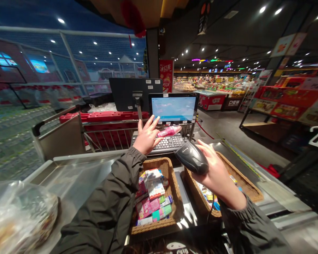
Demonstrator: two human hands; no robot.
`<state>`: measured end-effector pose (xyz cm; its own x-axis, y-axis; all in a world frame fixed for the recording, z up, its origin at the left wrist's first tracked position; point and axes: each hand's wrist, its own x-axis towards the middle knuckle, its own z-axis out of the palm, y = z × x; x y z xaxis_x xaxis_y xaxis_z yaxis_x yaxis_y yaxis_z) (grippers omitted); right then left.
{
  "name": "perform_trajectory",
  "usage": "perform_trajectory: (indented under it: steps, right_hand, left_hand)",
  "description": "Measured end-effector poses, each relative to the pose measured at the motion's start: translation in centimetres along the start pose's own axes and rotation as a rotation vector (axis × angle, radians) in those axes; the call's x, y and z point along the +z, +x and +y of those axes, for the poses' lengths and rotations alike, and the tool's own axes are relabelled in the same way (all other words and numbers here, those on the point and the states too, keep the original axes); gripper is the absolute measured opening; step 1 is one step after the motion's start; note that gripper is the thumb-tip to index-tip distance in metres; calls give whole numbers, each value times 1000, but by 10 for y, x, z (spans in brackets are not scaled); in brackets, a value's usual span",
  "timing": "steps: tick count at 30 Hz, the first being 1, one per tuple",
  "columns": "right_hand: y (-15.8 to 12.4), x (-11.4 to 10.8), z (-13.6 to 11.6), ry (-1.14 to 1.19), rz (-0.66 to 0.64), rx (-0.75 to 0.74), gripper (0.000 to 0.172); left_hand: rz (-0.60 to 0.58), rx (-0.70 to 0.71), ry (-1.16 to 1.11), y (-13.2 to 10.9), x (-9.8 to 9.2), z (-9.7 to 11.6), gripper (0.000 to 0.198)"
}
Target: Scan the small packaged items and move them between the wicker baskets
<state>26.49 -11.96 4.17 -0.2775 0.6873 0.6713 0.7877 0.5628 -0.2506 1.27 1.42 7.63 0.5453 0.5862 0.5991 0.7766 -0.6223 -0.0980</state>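
1. Two hands, both busy: my left hand has a slim pink pack by one end, thumb and fingers on it, with the other fingers kinda splayed.
2. My right hand is wrapped around a black scanner. Can't tell if I'm squeezing a trigger, it's hidden.
3. Pack shows over the keyboard, just below the monitor in my view. Long axis runs mostly sideways, free end pointing right and tipped up a touch.
4. Key bit imo: from my right hand, the pack lies left and farther out. The scanner's near end sits lower right of it, close but apart.
5. Left hand's nearer, obviously. Wicker baskets sit closer to me.
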Motion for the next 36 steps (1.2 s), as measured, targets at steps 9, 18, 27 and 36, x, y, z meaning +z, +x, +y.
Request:
perform_trajectory:
  steps: [9, 18, 27, 36]
  right_hand:
    - [-5, 19, -2, 53, -74, 52, 50]
    - [-15, 52, -1, 129, -205, 25, 45]
    - [-25, 80, -5, 180, -329, 60, 46]
    - [-29, 106, -16, 249, -436, 52, 43]
  left_hand:
    - [-57, -26, -16, -33, 15, -10, 19]
    - [-233, -131, 14, -86, 32, -27, 18]
    - [-349, -248, 8, -161, 59, -43, 19]
    - [-512, -382, 87, -198, 71, -43, 27]
